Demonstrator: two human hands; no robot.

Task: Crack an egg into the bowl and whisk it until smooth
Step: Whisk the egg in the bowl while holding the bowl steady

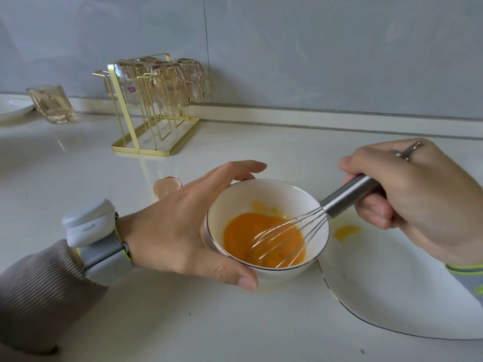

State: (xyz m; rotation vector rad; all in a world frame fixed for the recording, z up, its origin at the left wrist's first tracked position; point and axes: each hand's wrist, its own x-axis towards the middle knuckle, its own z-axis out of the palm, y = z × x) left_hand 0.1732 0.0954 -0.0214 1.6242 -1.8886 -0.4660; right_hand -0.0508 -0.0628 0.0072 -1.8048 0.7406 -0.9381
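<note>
A small white bowl with a thin dark rim stands on the counter, holding orange beaten egg. My left hand wraps around the bowl's left side, thumb at the front and fingers at the back. A steel whisk is gripped by its handle in my right hand, slanting down from the right, and its wires sit in the egg. Empty eggshell lies on the counter just behind my left hand.
A large white plate lies right of the bowl, with a yellow egg spill on it. A gold rack of upturned glasses stands at the back left. Beside it are a tilted glass and another plate.
</note>
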